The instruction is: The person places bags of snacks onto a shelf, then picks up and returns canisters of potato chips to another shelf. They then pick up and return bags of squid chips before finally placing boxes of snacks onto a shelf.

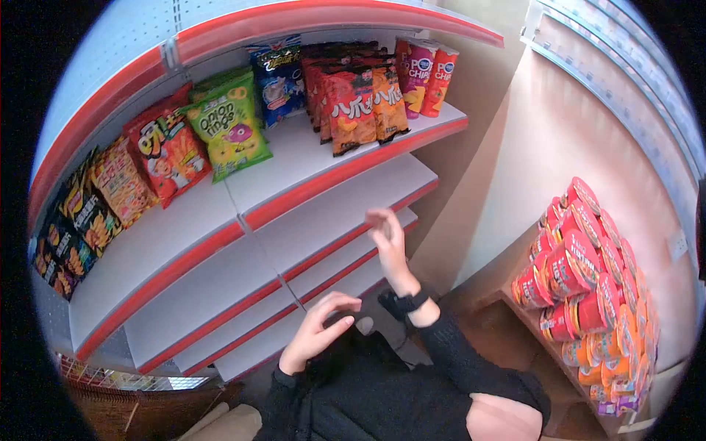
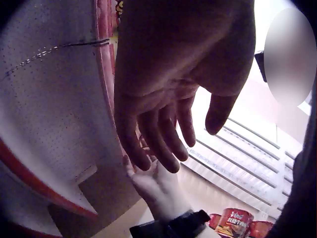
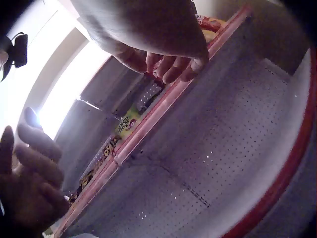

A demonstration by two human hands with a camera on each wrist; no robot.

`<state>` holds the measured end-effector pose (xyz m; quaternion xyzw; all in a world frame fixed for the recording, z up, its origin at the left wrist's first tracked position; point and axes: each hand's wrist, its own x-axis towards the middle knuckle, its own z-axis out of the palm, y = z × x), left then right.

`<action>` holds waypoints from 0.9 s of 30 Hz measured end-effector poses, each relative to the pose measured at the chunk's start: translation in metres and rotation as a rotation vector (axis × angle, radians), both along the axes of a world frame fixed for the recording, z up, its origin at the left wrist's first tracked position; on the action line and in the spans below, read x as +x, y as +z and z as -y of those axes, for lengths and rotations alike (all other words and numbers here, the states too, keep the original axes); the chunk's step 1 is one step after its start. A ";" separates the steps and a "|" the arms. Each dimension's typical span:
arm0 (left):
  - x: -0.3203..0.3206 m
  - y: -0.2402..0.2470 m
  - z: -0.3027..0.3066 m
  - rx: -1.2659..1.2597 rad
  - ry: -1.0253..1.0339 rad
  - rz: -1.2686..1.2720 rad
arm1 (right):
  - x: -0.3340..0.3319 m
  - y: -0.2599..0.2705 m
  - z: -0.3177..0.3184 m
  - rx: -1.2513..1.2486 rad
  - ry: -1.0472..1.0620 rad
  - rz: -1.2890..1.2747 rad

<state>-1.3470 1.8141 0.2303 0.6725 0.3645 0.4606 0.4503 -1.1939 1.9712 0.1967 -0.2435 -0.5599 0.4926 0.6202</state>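
Observation:
My left hand (image 1: 321, 331) hovers in front of the lower shelves, fingers loosely bent and nothing in its palm. The right hand (image 1: 390, 246), with a black band at the wrist, is raised farther forward near the shelf edges, also holding nothing. In the left wrist view the left fingers (image 2: 163, 139) hang down loosely. Above both hands, a shelf (image 1: 294, 151) bears a green onion rings bag (image 1: 229, 126), a red snack bag (image 1: 170, 151), a blue bag (image 1: 279, 84), red and orange bags (image 1: 354, 110) and chip canisters (image 1: 440, 81).
Lower shelves (image 1: 338, 195) with red edges stretch below the snack row. Patterned and dark bags (image 1: 88, 213) lean at the row's left end. To the right, red instant noodle cups (image 1: 570, 268) are stacked on a wooden stand (image 1: 489, 301) beside a pale wall (image 1: 515, 154).

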 end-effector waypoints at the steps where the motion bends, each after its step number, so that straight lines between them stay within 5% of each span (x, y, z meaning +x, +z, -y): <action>1: -0.002 -0.004 0.014 -0.006 -0.007 -0.040 | 0.001 -0.008 0.021 -0.001 -0.007 0.000; 5: -0.001 -0.037 0.061 -0.311 0.037 0.151 | 0.031 -0.013 0.109 -0.106 -0.007 0.138; 14: 0.036 -0.039 0.093 -0.343 -0.277 0.099 | 0.102 -0.001 0.257 -0.299 -0.155 0.133; 21: 0.123 -0.031 0.112 -0.247 -0.697 0.011 | 0.155 0.032 0.373 -0.175 -0.522 0.111; 27: 0.198 -0.017 0.210 -0.204 -0.933 -0.006 | 0.199 0.034 0.523 -0.188 -0.849 0.079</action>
